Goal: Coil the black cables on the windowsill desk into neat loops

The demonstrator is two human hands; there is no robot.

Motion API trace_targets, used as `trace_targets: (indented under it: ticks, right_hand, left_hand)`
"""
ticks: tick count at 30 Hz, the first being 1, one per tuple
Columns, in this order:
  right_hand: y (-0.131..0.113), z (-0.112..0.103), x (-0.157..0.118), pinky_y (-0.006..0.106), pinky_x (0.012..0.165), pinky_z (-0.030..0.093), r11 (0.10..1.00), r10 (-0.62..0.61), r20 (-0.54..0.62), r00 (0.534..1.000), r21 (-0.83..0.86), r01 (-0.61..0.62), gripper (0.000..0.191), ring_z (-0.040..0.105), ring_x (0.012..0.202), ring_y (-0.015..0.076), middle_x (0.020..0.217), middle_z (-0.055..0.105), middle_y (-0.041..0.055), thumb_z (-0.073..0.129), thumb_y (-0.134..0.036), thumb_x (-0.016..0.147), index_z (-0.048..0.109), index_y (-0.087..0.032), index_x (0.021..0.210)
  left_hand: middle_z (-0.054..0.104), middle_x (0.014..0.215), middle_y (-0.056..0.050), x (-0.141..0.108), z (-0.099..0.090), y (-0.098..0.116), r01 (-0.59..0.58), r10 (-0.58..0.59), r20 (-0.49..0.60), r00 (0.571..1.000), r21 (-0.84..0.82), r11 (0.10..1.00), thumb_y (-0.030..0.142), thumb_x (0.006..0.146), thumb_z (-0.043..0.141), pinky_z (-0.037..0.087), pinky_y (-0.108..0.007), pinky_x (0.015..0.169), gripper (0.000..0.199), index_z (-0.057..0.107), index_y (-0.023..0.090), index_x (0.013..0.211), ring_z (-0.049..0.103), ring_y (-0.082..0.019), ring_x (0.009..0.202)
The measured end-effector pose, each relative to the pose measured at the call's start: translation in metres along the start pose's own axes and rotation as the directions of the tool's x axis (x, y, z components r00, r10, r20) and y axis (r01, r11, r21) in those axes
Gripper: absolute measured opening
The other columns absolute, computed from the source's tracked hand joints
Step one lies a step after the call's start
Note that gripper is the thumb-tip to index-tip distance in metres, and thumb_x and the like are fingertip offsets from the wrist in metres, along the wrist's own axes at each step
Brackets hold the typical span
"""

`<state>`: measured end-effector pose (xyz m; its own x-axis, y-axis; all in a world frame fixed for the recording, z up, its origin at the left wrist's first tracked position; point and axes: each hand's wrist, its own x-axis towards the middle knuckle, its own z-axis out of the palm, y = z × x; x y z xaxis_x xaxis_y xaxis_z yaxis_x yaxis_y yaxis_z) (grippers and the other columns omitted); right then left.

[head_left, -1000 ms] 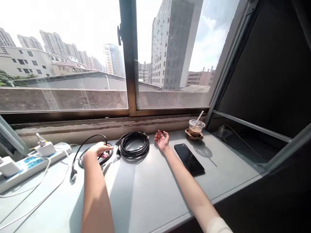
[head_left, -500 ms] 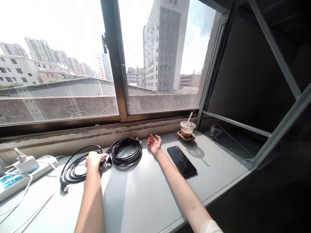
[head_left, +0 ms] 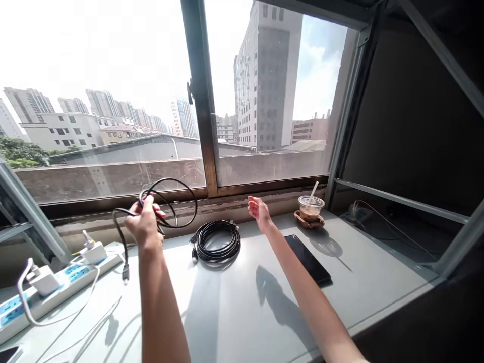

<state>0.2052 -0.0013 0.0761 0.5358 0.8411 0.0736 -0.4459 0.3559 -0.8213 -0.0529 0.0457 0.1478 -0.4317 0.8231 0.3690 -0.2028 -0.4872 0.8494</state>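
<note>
My left hand [head_left: 145, 219] is closed around a loosely looped black cable [head_left: 194, 204] and holds it above the table. One end of that cable, with a dark plug [head_left: 125, 272], dangles to the left of my wrist. A second black cable, wound in a neat coil [head_left: 217, 257], lies on the table between my two hands. My right hand [head_left: 259, 212] is raised over the table near the window ledge, fingers apart and slightly curled, with nothing in it. Beneath my right forearm lies a black phone [head_left: 308, 259], partly covered by the arm.
A white power strip [head_left: 64, 287] with plugged-in chargers and white cords runs along the left. An iced drink cup [head_left: 310, 206] with a straw stands in a brown carrier [head_left: 309, 220] at the back right. Metal frame bars [head_left: 401, 200] border the right side; a window lies behind.
My left hand has lifted the looped cable off the table, its plug end now hanging. My right hand has risen slightly. The view has turned left.
</note>
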Motion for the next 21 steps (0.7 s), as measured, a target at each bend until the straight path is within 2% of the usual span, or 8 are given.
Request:
trace_targets:
  ticks: [2, 4, 6, 9, 12, 16, 18, 21]
  right_hand:
    - [-0.030, 0.025, -0.025, 0.019, 0.055, 0.037, 0.991, -0.060, 0.198, 0.978, -0.102, 0.082, 0.021, 0.053, 0.058, 0.0087, 0.065, 0.062, -0.0011, 0.061, -0.036, 0.071, 0.070, -0.018, 0.076]
    - [-0.051, 0.048, -0.053, 0.021, 0.059, 0.038, 0.853, -0.163, 0.535, 0.829, -0.346, 0.391, 0.031, 0.056, 0.065, 0.0101, 0.073, 0.065, 0.0014, 0.054, -0.044, 0.079, 0.072, -0.018, 0.079]
    - [-0.061, 0.068, -0.075, 0.023, 0.062, 0.041, 0.707, -0.222, 0.615, 0.756, -0.433, 0.560, 0.037, 0.057, 0.068, 0.0123, 0.075, 0.066, 0.0028, 0.051, -0.048, 0.082, 0.073, -0.019, 0.081]
    - [-0.058, 0.087, -0.088, 0.027, 0.068, 0.044, 0.628, -0.350, 0.477, 0.806, -0.520, 0.580, 0.040, 0.060, 0.072, 0.0153, 0.077, 0.067, 0.0036, 0.052, -0.053, 0.081, 0.070, -0.018, 0.088]
    - [-0.049, 0.094, -0.078, 0.027, 0.070, 0.046, 0.744, -0.449, 0.293, 0.844, -0.400, 0.535, 0.036, 0.061, 0.074, 0.0148, 0.086, 0.066, 0.0036, 0.056, -0.047, 0.079, 0.062, -0.018, 0.100]
    - [-0.055, 0.082, -0.064, 0.025, 0.074, 0.047, 0.813, -0.545, 0.144, 0.826, -0.149, 0.563, 0.030, 0.061, 0.074, 0.0101, 0.093, 0.062, 0.0008, 0.055, -0.023, 0.077, 0.054, -0.021, 0.106]
    - [-0.069, 0.071, -0.065, 0.024, 0.069, 0.049, 0.872, -0.477, 0.160, 0.864, -0.036, 0.488, 0.033, 0.060, 0.069, 0.0088, 0.090, 0.062, -0.0004, 0.052, -0.019, 0.075, 0.053, -0.022, 0.108]
    - [-0.095, 0.055, -0.078, 0.017, 0.046, 0.043, 0.958, -0.287, 0.287, 0.914, 0.096, 0.271, 0.037, 0.049, 0.048, 0.0042, 0.081, 0.061, -0.0028, 0.051, -0.018, 0.074, 0.052, -0.023, 0.111]
  left_hand:
    - [0.048, 0.045, 0.007, -0.019, 0.015, 0.015, -0.004, 0.011, 0.123, 0.992, -0.053, 0.999, 0.033, 0.067, 0.062, 0.033, -0.020, 0.038, 0.019, 0.058, 0.016, 0.071, 0.041, -0.006, 0.036]
    - [0.051, 0.044, 0.005, -0.039, 0.028, 0.026, -0.027, 0.041, 0.230, 0.972, -0.062, 0.998, 0.037, 0.070, 0.062, 0.031, -0.020, 0.034, 0.023, 0.062, 0.014, 0.072, 0.042, -0.007, 0.033]
    - [0.052, 0.042, 0.004, -0.057, 0.038, 0.034, -0.036, 0.054, 0.308, 0.950, -0.063, 0.997, 0.040, 0.072, 0.061, 0.030, -0.020, 0.032, 0.027, 0.063, 0.013, 0.072, 0.042, -0.008, 0.031]
    - [0.051, 0.039, 0.003, -0.075, 0.045, 0.041, -0.070, 0.071, 0.492, 0.868, -0.021, 0.997, 0.046, 0.074, 0.060, 0.031, -0.020, 0.031, 0.034, 0.062, 0.013, 0.064, 0.042, -0.008, 0.028]
    - [0.062, 0.051, -0.002, -0.079, 0.046, 0.042, -0.079, 0.042, 0.633, 0.773, 0.030, 0.996, 0.046, 0.073, 0.061, 0.043, -0.021, 0.040, 0.035, 0.064, 0.012, 0.068, 0.055, -0.012, 0.038]
    - [0.071, 0.077, -0.008, -0.065, 0.043, 0.035, 0.005, -0.034, 0.494, 0.869, 0.060, 0.998, 0.044, 0.075, 0.059, 0.050, -0.023, 0.053, 0.035, 0.065, 0.011, 0.083, 0.065, -0.015, 0.057]
    - [0.070, 0.076, -0.008, -0.055, 0.040, 0.031, 0.088, -0.102, 0.444, 0.890, 0.053, 0.995, 0.046, 0.074, 0.059, 0.048, -0.023, 0.049, 0.037, 0.063, 0.011, 0.087, 0.064, -0.015, 0.052]
    - [0.067, 0.067, -0.003, -0.043, 0.035, 0.028, 0.152, -0.149, 0.421, 0.895, 0.027, 0.988, 0.046, 0.068, 0.067, 0.041, -0.020, 0.042, 0.040, 0.058, 0.013, 0.089, 0.058, -0.011, 0.044]
